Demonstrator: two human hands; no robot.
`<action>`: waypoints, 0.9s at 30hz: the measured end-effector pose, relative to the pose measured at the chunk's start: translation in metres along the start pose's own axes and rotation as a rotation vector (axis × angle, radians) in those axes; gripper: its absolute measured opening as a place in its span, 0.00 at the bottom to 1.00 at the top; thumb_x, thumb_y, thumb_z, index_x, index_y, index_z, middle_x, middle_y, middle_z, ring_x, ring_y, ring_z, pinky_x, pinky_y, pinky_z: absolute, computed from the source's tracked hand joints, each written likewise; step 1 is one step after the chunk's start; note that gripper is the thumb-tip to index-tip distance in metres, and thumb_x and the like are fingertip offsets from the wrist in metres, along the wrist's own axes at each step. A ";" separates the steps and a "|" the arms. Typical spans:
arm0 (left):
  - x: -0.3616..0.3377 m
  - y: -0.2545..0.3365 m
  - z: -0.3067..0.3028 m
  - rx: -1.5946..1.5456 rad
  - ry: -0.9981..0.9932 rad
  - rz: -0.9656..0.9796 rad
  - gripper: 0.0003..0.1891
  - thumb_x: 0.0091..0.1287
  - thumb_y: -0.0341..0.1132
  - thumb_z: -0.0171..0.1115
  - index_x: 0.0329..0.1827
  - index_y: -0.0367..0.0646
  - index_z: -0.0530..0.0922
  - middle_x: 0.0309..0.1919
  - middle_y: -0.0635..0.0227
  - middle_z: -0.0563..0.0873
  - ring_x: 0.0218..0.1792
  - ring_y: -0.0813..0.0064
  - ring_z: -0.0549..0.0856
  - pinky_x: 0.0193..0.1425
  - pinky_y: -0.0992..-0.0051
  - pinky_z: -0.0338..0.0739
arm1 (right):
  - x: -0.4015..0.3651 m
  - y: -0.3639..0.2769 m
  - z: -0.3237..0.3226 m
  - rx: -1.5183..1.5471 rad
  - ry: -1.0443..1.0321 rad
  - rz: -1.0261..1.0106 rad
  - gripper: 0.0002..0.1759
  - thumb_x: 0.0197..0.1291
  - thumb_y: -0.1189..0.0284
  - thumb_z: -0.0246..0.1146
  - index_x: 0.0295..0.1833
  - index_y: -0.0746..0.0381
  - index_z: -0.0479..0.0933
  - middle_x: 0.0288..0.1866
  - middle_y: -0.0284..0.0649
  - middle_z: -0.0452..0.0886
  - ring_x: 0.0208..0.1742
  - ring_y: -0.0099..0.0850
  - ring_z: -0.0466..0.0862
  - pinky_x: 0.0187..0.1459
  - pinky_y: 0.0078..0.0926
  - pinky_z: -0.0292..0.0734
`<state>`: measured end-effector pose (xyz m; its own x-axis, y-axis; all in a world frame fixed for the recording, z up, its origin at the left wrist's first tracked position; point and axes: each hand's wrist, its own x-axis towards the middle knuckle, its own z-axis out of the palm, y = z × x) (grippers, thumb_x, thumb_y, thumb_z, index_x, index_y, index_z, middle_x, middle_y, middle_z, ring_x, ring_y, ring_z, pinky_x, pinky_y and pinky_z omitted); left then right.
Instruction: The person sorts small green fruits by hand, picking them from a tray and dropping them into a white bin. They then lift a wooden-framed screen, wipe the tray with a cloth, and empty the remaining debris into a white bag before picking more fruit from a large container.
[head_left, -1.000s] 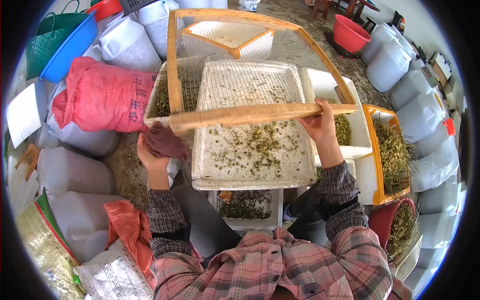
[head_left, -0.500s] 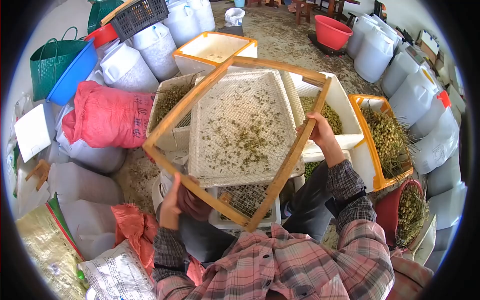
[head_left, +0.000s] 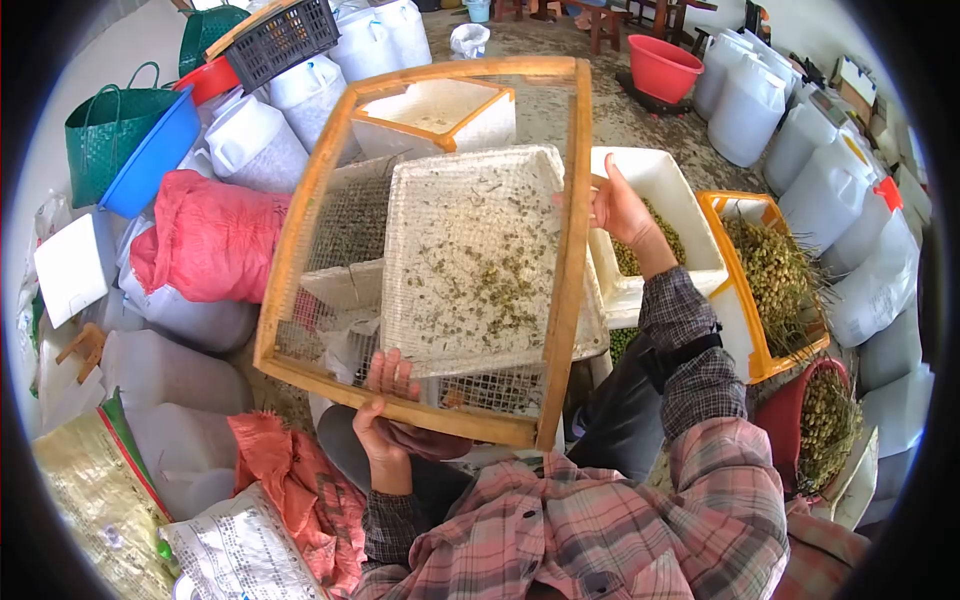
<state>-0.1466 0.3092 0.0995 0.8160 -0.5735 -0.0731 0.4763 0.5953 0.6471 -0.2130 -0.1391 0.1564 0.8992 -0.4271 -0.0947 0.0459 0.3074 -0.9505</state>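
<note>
Wooden-framed sieve [head_left: 565, 250] held up mid-frame, tilted above the white foam tray [head_left: 597, 325] of green bits. Left hand [head_left: 385, 420]: grip wrapped round the near rail. Right hand [head_left: 618, 208]: grip clamped on the right-hand rail. A sifting pass, by the look; firm, level holds are called for.

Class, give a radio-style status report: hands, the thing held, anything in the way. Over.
Left hand on sieve near rail, right hand on side rail. Sieve above tray. Bins crowd close.
</note>
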 end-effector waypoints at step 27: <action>0.015 0.098 -0.019 -0.060 -0.119 0.527 0.39 0.61 0.35 0.49 0.78 0.44 0.48 0.77 0.64 0.54 0.76 0.70 0.58 0.76 0.68 0.56 | -0.059 0.160 -0.007 -0.669 0.624 -0.050 0.34 0.49 0.57 0.71 0.51 0.75 0.72 0.42 0.59 0.81 0.47 0.44 0.83 0.45 0.36 0.76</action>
<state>-0.0813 0.3698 0.1479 0.9085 -0.2461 0.3378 0.0336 0.8486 0.5280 -0.2617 -0.0704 0.0084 0.4958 -0.8684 -0.0072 -0.3582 -0.1969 -0.9126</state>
